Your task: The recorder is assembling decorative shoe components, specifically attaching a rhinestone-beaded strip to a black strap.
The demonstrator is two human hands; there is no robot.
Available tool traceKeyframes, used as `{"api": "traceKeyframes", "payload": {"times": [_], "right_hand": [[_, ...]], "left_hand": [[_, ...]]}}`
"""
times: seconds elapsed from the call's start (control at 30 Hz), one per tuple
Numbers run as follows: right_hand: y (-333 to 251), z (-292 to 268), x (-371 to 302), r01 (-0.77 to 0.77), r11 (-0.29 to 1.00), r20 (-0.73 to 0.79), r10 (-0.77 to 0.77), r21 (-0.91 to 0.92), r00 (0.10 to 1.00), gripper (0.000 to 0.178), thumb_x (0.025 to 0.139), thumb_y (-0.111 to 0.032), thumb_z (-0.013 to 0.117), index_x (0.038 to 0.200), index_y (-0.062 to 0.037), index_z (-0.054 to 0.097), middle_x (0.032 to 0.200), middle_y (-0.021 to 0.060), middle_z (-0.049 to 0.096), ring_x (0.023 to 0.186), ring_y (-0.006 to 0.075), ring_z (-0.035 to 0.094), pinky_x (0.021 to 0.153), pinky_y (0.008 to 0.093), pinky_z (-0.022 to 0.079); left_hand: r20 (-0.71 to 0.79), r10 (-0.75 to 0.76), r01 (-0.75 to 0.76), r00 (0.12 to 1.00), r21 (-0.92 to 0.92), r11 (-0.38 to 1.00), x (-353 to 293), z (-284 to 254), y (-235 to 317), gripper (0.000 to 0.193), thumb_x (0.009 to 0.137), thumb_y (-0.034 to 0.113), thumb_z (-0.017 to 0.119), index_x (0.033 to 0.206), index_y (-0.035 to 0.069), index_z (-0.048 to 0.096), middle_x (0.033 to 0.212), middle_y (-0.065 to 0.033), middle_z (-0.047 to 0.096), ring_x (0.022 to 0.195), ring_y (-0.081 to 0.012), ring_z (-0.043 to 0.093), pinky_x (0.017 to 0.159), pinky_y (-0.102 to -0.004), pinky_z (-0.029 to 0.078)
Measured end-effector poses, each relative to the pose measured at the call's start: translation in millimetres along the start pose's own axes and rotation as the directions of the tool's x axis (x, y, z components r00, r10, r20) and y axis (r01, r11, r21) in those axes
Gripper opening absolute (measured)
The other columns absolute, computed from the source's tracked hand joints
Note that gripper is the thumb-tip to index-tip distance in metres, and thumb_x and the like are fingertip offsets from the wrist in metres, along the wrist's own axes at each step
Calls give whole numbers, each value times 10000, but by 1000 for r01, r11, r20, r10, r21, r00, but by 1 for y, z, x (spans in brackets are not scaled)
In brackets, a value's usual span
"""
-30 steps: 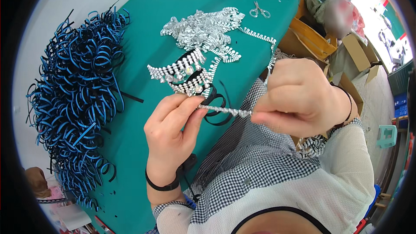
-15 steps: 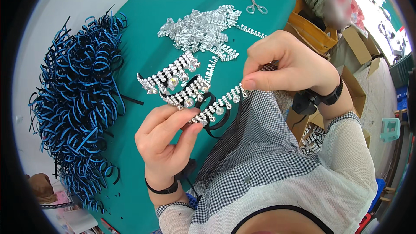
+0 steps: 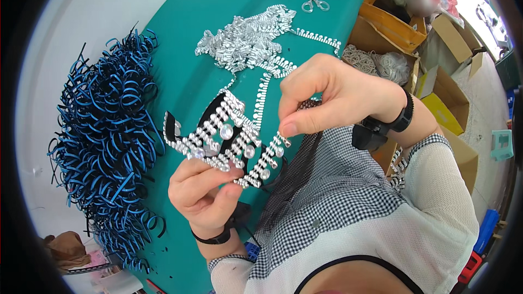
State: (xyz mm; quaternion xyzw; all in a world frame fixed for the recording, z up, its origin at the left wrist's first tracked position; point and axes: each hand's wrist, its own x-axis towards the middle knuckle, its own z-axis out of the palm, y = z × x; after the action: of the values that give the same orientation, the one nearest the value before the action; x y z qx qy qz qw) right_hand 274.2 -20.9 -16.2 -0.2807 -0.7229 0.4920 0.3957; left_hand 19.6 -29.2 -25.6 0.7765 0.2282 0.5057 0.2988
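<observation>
We find the rhinestone trim strip point(image 3: 265, 163) pinched between both hands above the teal table point(image 3: 185, 76) — left hand point(image 3: 204, 196) gripping its lower end, right hand point(image 3: 332, 95) its upper. Light, limp, snag-prone — best held at the ends.

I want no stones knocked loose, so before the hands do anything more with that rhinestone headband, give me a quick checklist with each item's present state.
1. Left hand pinches the lower end of the rhinestone headband: ok.
2. Right hand grips the trim's free end between thumb and forefinger: ok.
3. Trim rows lie flat on the band, untwisted: cannot tell.
4. Headband held clear of the teal table: ok.
5. Pile of loose rhinestone trim and scissors lie apart from the hands: ok.
</observation>
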Motion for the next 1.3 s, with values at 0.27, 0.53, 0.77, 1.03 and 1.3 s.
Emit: {"api": "traceKeyframes", "payload": {"times": [0.27, 0.53, 0.77, 1.03, 1.3], "right_hand": [[8, 9, -4, 113, 992, -8, -112, 56, 994, 166, 775, -163, 689, 764, -2, 650, 626, 4, 583, 571, 40, 498, 493, 207, 391], [-17, 8, -15, 396, 829, -35, -444, -395, 896, 126, 726, -124, 693, 692, -26, 621, 588, 64, 547, 514, 181, 523, 454, 270, 391], [3, 9, -9, 300, 939, -70, -314, -168, 947, 131, 749, -137, 687, 718, -19, 640, 590, 41, 561, 518, 116, 517, 453, 251, 384], [16, 15, -1, 66, 992, 69, -73, 105, 995, 107, 783, -131, 675, 792, -25, 668, 702, 49, 620, 623, 121, 567, 538, 242, 416], [21, 35, -3, -32, 933, -23, 43, 359, 999, 121, 773, -127, 688, 808, -14, 664, 723, 44, 631, 652, 103, 576, 555, 224, 425]], "left_hand": [[-84, 27, -39, 996, -142, 989, -6, 6, -8, 284, 619, 227, 802, 711, 3, 654, 699, -99, 628, 675, -203, 600, 634, -272, 443], [-27, 36, -37, 999, -47, 998, -11, 2, -9, 369, 745, 343, 714, 701, 2, 581, 780, -120, 578, 668, -185, 572, 573, -250, 460], [-57, -24, 18, 998, -98, 995, -9, 7, -5, 359, 681, 343, 752, 665, 11, 617, 721, -110, 618, 695, -205, 602, 640, -282, 469], [-74, -71, 61, 995, -137, 989, -12, 11, -8, 461, 692, 478, 720, 614, 58, 548, 698, -70, 592, 629, -154, 558, 571, -239, 428], [-114, -60, 43, 992, -152, 987, -10, 17, -11, 475, 732, 490, 678, 622, 65, 496, 715, -62, 560, 662, -154, 544, 581, -247, 437]]}}
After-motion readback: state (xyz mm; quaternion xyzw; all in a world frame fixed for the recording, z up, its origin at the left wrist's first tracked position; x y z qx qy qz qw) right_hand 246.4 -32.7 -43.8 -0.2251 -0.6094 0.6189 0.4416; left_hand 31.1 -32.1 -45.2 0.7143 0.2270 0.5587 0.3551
